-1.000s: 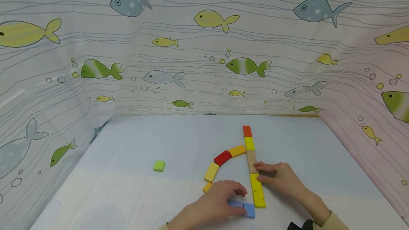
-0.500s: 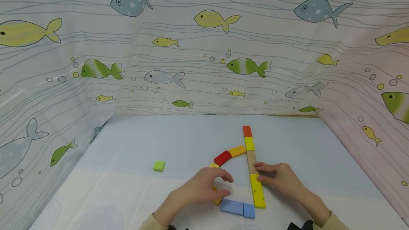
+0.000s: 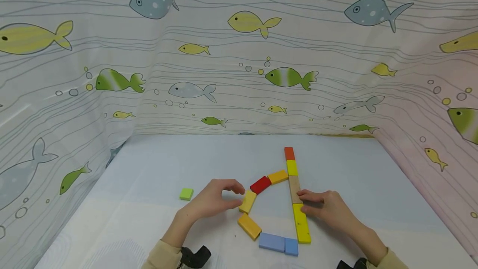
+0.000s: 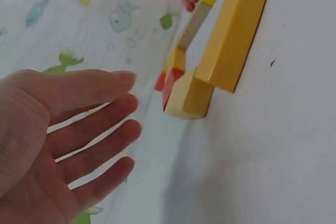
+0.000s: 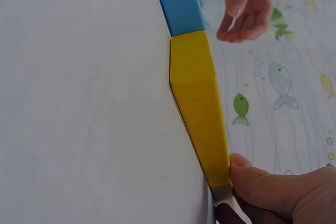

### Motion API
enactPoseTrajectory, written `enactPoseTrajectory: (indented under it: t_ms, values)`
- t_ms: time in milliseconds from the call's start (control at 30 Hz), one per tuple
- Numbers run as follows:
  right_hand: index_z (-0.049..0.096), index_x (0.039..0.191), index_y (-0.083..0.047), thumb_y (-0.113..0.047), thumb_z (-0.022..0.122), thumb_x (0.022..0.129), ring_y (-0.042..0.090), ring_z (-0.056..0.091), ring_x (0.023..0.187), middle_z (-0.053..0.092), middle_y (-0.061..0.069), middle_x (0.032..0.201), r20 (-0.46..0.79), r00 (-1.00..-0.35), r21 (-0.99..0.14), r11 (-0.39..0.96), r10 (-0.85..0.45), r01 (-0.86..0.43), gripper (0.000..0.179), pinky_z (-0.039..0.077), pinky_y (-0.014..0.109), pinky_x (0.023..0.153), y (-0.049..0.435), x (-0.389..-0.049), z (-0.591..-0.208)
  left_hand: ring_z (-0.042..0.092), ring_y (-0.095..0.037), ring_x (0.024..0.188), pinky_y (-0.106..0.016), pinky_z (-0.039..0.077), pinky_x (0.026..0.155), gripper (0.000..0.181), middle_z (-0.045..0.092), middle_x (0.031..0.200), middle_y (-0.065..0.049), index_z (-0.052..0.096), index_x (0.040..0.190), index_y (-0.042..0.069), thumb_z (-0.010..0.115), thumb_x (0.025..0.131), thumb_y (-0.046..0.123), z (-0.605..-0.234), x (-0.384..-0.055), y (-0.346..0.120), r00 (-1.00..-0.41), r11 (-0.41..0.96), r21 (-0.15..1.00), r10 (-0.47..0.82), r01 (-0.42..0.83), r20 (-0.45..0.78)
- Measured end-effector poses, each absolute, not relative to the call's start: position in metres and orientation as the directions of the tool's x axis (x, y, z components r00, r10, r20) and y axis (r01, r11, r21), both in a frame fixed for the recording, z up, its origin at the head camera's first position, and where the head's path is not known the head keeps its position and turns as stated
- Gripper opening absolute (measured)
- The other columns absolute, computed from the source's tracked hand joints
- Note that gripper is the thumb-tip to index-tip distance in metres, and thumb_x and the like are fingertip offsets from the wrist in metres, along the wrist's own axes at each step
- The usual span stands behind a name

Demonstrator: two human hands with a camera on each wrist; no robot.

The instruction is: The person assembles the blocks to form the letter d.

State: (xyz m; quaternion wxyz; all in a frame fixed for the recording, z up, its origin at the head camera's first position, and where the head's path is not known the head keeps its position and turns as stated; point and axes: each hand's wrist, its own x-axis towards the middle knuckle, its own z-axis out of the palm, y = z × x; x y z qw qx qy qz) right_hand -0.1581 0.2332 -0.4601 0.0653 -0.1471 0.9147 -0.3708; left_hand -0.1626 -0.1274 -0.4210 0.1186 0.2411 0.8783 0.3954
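Wooden blocks lie on the table as a straight row with an arc joined on its left. My left hand [image 3: 218, 198] hovers left of the arc, fingers loosely bent, its tips near the pale yellow block [image 3: 247, 201]; in the left wrist view a gap shows between hand and block. Below that sits an orange block [image 3: 249, 226], then a long blue block [image 3: 271, 242] and a short blue block [image 3: 291, 246]. My right hand [image 3: 330, 209] rests against the row's right side: the index finger touches the plain wood block [image 3: 294, 189], the thumb the long yellow block [image 3: 301, 225].
A red block [image 3: 260, 185] and another orange block [image 3: 278, 177] form the upper arc. A short yellow block [image 3: 291, 167] and a red-orange block [image 3: 289, 153] top the row. A light green block [image 3: 186, 194] lies apart at left. Fish-print curtain [image 3: 224, 65] surrounds the table.
My left hand has moved from the blue blocks up and left around the arc, to beside the pale yellow block. The lower orange block now lies tilted toward the long blue block. My right hand stays put.
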Motion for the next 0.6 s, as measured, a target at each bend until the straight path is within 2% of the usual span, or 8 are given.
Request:
enactPoseTrajectory:
  t_ms: [600]
  values:
    - [0.075, 0.118, -0.019, -0.032, 0.081, 0.083, 0.03, 0.058, 0.129, 0.07, -0.007, 0.125, -0.01, -0.95, -0.7, 0.681, -0.313, -0.217, 0.038, 0.046, 0.057, 0.105, 0.234, -0.158, -0.462, 0.062, -0.028, 0.115, -0.052, 0.046, 0.106, 0.033, 0.071, 0.115, -0.007, 0.07, 0.114, 0.009, 0.079, 0.083, 0.009, -0.421, -0.181, -0.223, -0.931, 0.608, 0.742, 0.361, 0.282, 0.058]
